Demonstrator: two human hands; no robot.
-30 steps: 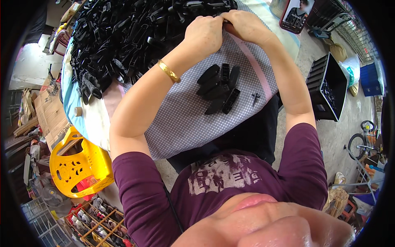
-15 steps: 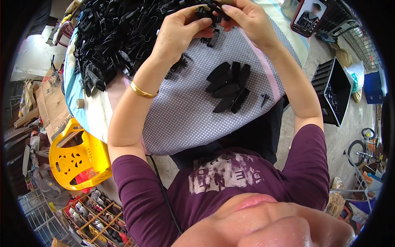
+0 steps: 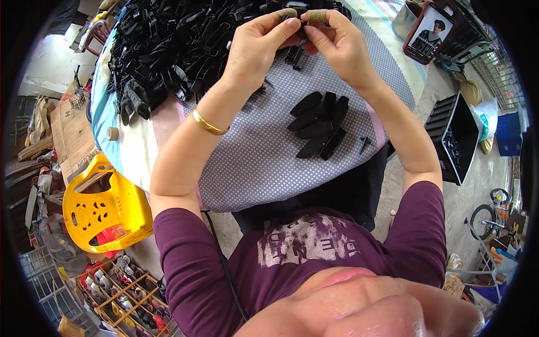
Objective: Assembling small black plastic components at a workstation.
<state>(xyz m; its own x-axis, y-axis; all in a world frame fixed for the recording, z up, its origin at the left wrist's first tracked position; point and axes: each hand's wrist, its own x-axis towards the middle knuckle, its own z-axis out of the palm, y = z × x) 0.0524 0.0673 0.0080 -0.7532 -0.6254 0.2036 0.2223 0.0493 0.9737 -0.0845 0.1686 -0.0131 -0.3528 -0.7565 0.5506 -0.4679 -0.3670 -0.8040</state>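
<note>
Over the far part of the table, my left hand (image 3: 252, 50) and my right hand (image 3: 343, 51) come close together. Both are closed, pinching a small black plastic part (image 3: 302, 23) that the fingers mostly cover. Tan wrapping covers the tips of both index fingers. Just beneath the hands lies another black piece (image 3: 294, 57). A big heap of black plastic parts (image 3: 174, 50) spreads over the far left of the table. Nearer to me, several flat, oblong black pieces (image 3: 315, 124) lie grouped together, with a small black part (image 3: 365, 145) on their right.
A dotted grey cloth covers the round table (image 3: 241, 168). On its left edge sits a tape roll (image 3: 112, 133). A yellow plastic chair (image 3: 106, 208) stands at the left. To the right are a phone (image 3: 429, 32) and a black crate (image 3: 453, 137) holding dark parts.
Both hands remain together at the small black part, their fingers bent differently, with the wrapped index fingertips now showing. The whole view has shifted slightly.
</note>
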